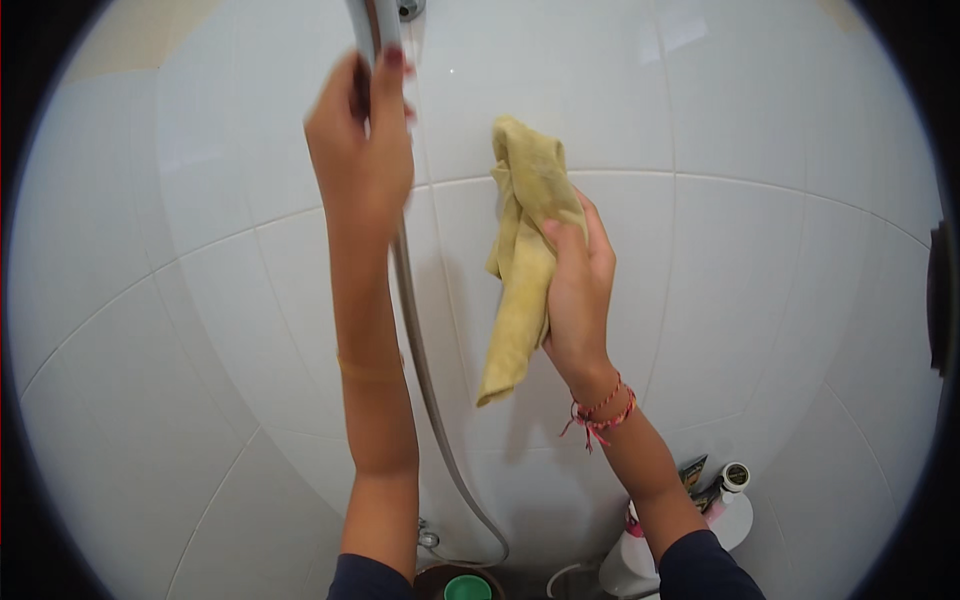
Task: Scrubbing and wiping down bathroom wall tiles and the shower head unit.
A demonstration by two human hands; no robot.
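Note:
My left hand is wrapped around the handle of a hand shower at the top of the view; the shower's head lies out of the picture. From below that hand a flexible metal shower hose hangs down and loops back near the bottom. In my right hand is a bunched yellow cloth, pinched under the thumb with one end dangling. The cloth is in front of the white tiled wall; I cannot tell whether it touches the tiles.
A chrome wall fitting sits at the top. Low down are a chrome tap and a green vessel. At lower right stand a white bottle and a white-capped container. A dark object edges the right.

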